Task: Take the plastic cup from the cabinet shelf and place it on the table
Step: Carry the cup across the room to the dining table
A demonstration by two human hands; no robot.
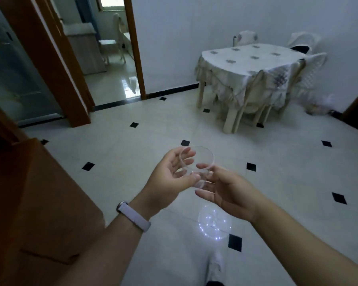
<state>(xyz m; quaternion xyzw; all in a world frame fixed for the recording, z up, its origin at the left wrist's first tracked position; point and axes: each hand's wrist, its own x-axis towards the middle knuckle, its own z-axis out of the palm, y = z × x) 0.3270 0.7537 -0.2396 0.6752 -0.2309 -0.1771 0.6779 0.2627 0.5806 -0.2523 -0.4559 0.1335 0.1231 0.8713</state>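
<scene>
Now both hands hold the clear plastic cup [196, 164] upright, mouth up

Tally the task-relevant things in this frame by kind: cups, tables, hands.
Plastic cup: 1, clear, held between both hands
Table: 1, cloth-covered, across the room
Hands: 2, left hand and right hand
Total: 4
</scene>
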